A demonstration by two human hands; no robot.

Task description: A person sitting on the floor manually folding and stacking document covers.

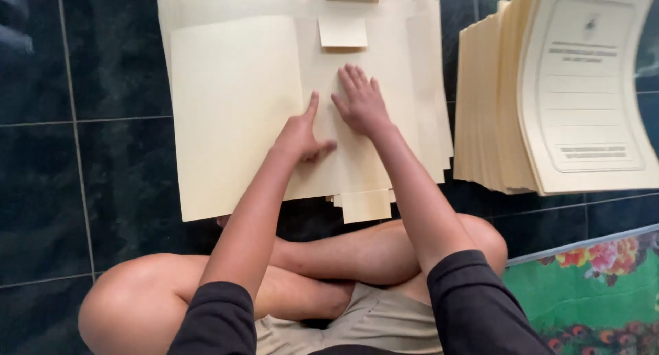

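**Folder folding, mid-crease**

Head view: you're cross-legged on the dark tiled floor (103,190) with a pile of cream folder sheets (274,101) spread flat in front of your knees. Looks to me like you're somewhere in the middle of it. A stack of finished printed folders (549,94) already sits to your right, well apart from your hands, and a fair pile of flat ones is left under them.

Your left hand (301,136) rests on the top sheet by the edge of its left flap, index finger pointing up along the edge, the rest curled in, gripping nothing. Your right hand (360,102) lies just beside it, palm down, fingers spread a little, pressing flat. A small cream slip (342,32) lies near the top, and a patterned mat (590,293) peeks in bottom right.
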